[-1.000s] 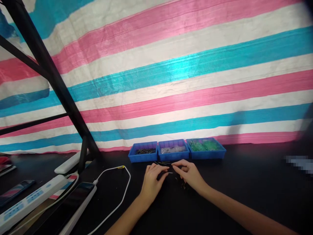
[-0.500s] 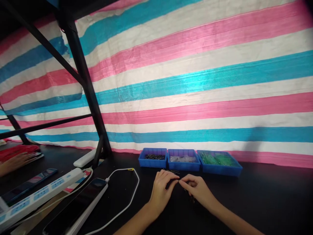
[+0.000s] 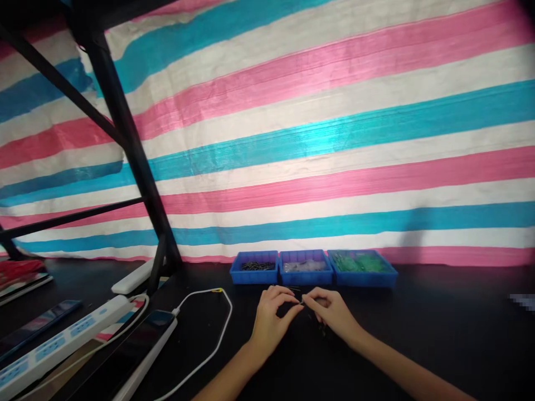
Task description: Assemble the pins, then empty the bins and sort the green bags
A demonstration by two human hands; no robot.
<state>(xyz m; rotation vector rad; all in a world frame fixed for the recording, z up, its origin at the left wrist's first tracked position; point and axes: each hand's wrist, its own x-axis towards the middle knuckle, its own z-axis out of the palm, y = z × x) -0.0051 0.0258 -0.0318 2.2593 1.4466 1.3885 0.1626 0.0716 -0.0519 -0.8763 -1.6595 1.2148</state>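
My left hand (image 3: 273, 317) and my right hand (image 3: 334, 314) meet almost fingertip to fingertip over the black table (image 3: 317, 367). Each is closed in a pinch of thumb and fingers. A tiny piece seems to sit between the fingertips, too small to name. Below my right hand lie small dark bits (image 3: 321, 328), blurred and partly hidden. Just beyond my fingers a few thin dark pins (image 3: 295, 288) lie on the table. Behind them stands a blue bin (image 3: 254, 277) of thin dark metal pins.
A second blue bin (image 3: 306, 277) holds clear pieces, a third (image 3: 363, 279) green ones. On the left lie a phone (image 3: 121, 356) with a white cable (image 3: 228, 320), a power strip (image 3: 54, 348) and another phone (image 3: 42, 323). A black frame post (image 3: 129, 133) rises before the striped sheet (image 3: 292, 111).
The view has shifted right, so the left-side items sit further left and another person's hand has left the picture. My fingertips stay close together, the left fingers slightly more spread.
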